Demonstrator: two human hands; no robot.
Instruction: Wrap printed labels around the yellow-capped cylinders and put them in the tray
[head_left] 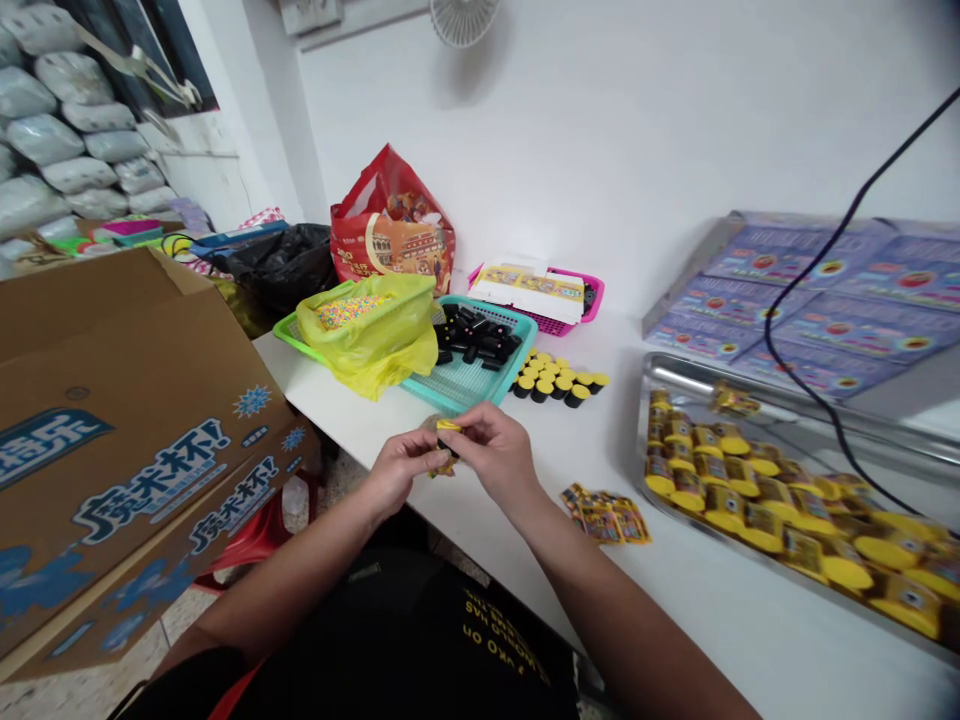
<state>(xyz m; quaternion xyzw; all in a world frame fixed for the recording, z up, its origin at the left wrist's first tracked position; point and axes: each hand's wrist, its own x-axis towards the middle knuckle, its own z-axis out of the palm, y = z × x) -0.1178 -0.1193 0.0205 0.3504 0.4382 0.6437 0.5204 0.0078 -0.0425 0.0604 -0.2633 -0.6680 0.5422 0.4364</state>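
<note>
Both hands meet over the table's front edge around a small black cup with a yellow lid [448, 426]. My left hand [401, 468] pinches it from the left, where a bit of yellow printed wrapper shows below the fingers. My right hand [496, 448] grips it from the other side, thumb and fingers closed. How far the wrapper goes round the cup is hidden. Behind the hands stand several similar black cups with yellow lids [553, 380]. To the right of my right forearm lie flat printed yellow wrappers [606, 517].
A metal tray [646, 420] at right holds several wrapped cups. Behind it are purple printed boxes [817, 290] and a black cable. A teal basket [454, 385] holds black pieces. Left of it sits a yellow bag [375, 350] of colourful beads. A large carton [142, 440] stands left.
</note>
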